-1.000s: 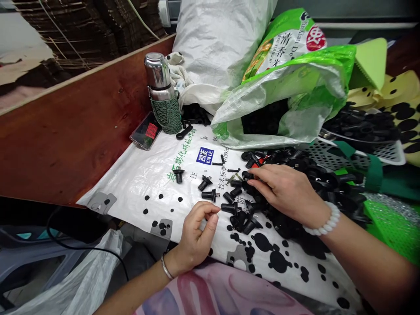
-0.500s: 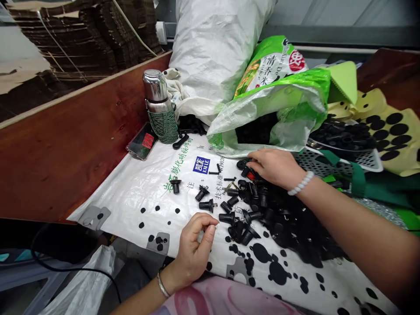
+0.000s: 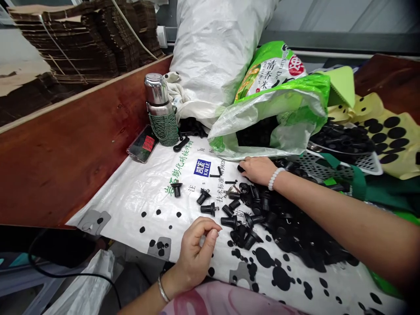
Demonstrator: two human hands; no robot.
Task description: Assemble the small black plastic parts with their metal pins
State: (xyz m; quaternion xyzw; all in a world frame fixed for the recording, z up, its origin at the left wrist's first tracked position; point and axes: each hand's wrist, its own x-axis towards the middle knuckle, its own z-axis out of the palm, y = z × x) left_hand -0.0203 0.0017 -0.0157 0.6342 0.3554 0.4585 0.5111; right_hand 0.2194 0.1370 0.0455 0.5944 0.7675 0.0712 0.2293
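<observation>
Dozens of black plastic flanged pegs (image 3: pixel 288 227) lie heaped on a white woven sack (image 3: pixel 131 205) printed with black spots, green characters and a blue KAILE logo (image 3: pixel 202 168), and several loose pegs stand or lie apart at the heap's left edge. The right hand (image 3: pixel 257 170) reaches across from the right side of the view, its forearm stretched low over the heap, wrist nearly straight. Its fingers lie close together and point forward, the fingertips (image 3: pixel 244 162) resting on a small black piece (image 3: pixel 241 168) at the far edge of the heap; whether they grip it, I cannot tell. A white beaded bracelet (image 3: pixel 274 178) circles that wrist. The left hand (image 3: pixel 193 258) sits nearer the body above the sack's spotted part, bent up at the wrist, with the fingers curled inward and the thumb and forefinger tips pressed together; nothing shows between them. A metal bangle (image 3: pixel 163 288) hangs at its wrist. Beyond the right hand stands a perforated plastic basket (image 3: pixel 334 162) filled with more black parts, and behind the sack slumps a green-and-white plastic bag (image 3: pixel 272 109). A steel flask in a green knitted sleeve (image 3: pixel 160 109) and a phone (image 3: pixel 142 143) rest at the sack's far corner, beside a reddish wooden board (image 3: pixel 72 144).
</observation>
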